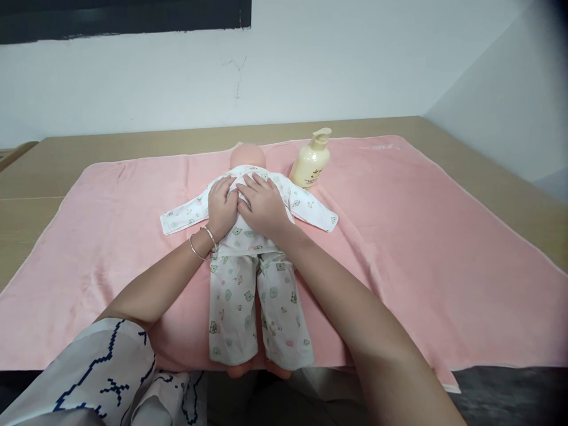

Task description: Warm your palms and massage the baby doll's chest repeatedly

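Note:
A baby doll lies on a pink towel, its head away from me and its feet at the near edge. It wears a white printed top and matching trousers, and its sleeves spread out to both sides. My left hand rests flat on the left of the doll's upper body, fingers stretched forward. Beside it, my right hand lies flat on the right of the upper body with its fingers spread. The two thumbs are close together near the middle. Neither hand grips anything.
A pale yellow pump bottle stands slightly tilted on the pink towel, just right of the doll's head. The towel covers much of a wooden table, which backs onto a white wall.

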{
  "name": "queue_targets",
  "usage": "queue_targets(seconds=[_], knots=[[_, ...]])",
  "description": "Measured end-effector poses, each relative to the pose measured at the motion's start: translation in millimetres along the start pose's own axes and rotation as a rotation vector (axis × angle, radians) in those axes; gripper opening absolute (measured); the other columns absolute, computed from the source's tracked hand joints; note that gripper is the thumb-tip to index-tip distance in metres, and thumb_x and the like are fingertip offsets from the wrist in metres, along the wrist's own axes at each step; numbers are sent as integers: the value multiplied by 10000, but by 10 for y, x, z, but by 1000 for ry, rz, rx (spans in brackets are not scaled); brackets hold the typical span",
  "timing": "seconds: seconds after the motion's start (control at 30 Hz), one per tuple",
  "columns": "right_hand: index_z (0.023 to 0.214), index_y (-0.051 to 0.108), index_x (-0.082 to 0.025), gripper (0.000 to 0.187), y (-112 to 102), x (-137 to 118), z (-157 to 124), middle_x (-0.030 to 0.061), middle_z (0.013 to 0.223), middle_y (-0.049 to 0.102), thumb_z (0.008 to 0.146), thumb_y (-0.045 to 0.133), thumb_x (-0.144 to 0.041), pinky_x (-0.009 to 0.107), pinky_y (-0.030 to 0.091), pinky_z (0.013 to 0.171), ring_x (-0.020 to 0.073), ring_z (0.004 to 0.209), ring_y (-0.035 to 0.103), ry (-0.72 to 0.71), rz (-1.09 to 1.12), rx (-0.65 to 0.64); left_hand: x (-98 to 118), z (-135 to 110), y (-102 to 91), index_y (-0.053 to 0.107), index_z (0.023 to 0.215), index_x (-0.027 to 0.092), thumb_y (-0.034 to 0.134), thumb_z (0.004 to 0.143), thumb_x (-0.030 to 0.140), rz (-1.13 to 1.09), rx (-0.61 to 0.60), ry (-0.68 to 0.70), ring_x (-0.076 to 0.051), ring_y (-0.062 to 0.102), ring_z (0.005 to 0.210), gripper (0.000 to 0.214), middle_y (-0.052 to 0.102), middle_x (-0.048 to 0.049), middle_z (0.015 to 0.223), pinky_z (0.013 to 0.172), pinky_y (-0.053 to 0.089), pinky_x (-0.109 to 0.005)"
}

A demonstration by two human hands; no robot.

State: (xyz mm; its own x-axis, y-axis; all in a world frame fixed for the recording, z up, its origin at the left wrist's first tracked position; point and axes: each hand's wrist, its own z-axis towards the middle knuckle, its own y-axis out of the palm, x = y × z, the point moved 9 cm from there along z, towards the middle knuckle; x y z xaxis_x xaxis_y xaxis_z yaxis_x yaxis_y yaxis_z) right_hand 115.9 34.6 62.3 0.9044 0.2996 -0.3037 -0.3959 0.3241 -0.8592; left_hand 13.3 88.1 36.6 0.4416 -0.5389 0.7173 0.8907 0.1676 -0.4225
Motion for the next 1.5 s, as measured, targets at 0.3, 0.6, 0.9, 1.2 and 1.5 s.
queue_targets(seconds=[0.3,0.6,0.9,1.2,1.5], knots=[[1390,591,-146,486,-15,-4,-1,124,1548,494,947,422,-256,555,232,1232,327,1480,376,4,-1,-6,23,0,-5,696,1144,186,458,879,241,-6,-2,8,-236,603,1261,361,699,-92,1284,1170,433,-447],[1395,583,-150,480,-10,-8,-4,126,1543,499,959,418,-263,547,232,1229,329,1477,376,-6,-4,-3,-5,-6,-5,699,1133,202,465,882,239,-5,9,-6,-237,602,1255,345,698,-82,1280,1167,437,-447],[1344,604,-169,431,-28,-78,70,103,1480,573,951,451,-258,523,293,1211,307,1417,458,29,-89,-79,-55,14,3,717,1109,184,464,850,248,-3,30,33,-262,621,1216,367,715,-109,1249,1153,438,-474],[1247,621,-144,382,-94,-310,236,152,1238,706,952,385,-204,417,527,920,302,1139,641,-39,-253,-412,-75,-10,11,719,1118,170,448,846,241,25,43,50,-285,611,1223,390,707,-124,1255,1145,439,-503],[1442,519,-113,527,-288,-136,238,159,1550,481,938,472,-260,438,331,1232,267,1476,412,-30,75,-422,153,16,-75,604,1293,102,496,825,196,92,15,-5,-328,545,1313,489,630,-179,1358,1193,380,-537]])
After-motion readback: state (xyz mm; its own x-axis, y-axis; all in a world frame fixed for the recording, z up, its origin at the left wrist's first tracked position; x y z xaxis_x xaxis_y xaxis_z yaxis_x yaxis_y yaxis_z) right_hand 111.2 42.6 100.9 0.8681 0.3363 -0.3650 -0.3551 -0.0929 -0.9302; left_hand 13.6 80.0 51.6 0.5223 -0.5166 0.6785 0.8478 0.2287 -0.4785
